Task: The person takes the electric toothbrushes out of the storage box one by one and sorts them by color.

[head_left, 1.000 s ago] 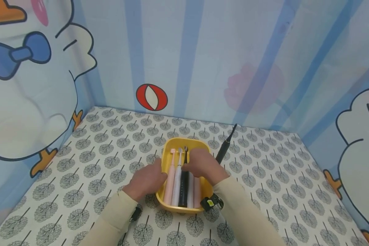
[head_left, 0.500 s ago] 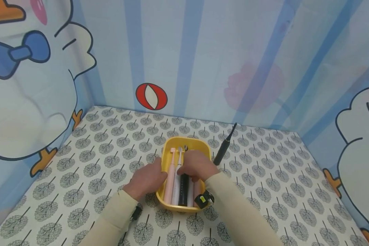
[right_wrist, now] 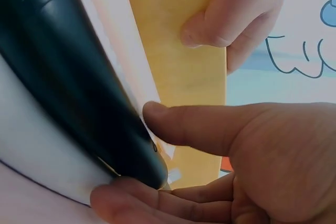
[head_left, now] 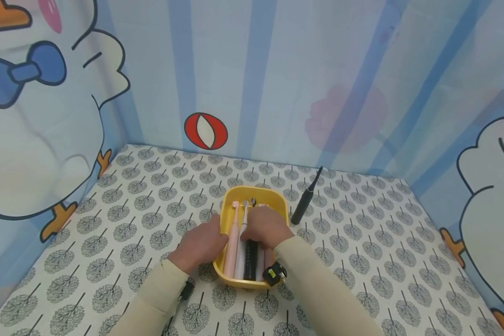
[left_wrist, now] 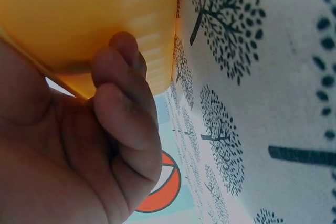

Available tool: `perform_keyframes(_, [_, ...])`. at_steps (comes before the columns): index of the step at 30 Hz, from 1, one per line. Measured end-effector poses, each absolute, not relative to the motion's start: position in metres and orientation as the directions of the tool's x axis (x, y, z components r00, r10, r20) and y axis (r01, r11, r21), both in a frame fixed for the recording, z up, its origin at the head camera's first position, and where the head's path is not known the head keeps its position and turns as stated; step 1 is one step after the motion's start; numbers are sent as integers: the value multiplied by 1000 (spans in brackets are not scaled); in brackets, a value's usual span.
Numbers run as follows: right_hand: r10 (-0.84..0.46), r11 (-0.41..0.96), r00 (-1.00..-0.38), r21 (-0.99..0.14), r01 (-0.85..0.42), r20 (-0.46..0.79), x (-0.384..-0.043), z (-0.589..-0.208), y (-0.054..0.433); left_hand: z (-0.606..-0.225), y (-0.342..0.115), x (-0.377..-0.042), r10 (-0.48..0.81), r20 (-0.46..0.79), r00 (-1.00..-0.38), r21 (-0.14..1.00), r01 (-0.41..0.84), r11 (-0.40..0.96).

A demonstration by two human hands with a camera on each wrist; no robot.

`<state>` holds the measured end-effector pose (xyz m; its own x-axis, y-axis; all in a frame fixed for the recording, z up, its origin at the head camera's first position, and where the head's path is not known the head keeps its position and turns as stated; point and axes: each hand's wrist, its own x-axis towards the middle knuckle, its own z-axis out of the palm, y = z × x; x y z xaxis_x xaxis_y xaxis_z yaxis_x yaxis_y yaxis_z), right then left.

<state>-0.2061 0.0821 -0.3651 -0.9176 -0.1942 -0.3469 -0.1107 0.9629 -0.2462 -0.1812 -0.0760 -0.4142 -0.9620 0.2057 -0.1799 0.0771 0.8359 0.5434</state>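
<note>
A yellow plastic box [head_left: 252,283] lies on the patterned cloth, holding several electric toothbrushes side by side. On its left are a pink toothbrush [head_left: 231,254] and a white toothbrush [head_left: 240,268]; a black toothbrush [head_left: 249,267] lies in the middle. My left hand [head_left: 200,244] grips the box's left wall, thumb inside and curled fingers [left_wrist: 123,111] outside. Reaching into the box, my right hand [head_left: 265,226] pinches the black toothbrush near its handle's upper end, thumb [right_wrist: 178,121] on one side and fingers on the other. It partly hides the toothbrushes on the right.
Another black electric toothbrush [head_left: 303,205] lies on the tree-print cloth [head_left: 361,224], just right of the box. Striped blue curtains [head_left: 218,70] with cartoon prints close in the back and sides. A small camera [head_left: 273,274] on the right wrist hangs over the box's right side.
My right hand has shifted left and slightly down inside the box, settling lower around the black toothbrush's handle. My left hand keeps its place on the box wall.
</note>
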Motion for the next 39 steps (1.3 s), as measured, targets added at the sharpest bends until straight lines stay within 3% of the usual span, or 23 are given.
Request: perform_keyframes(39, [-159,968,-924,-239,-77,-347,-205,-367,80,-410,-75,-179,206,-174,-963,529,85,844])
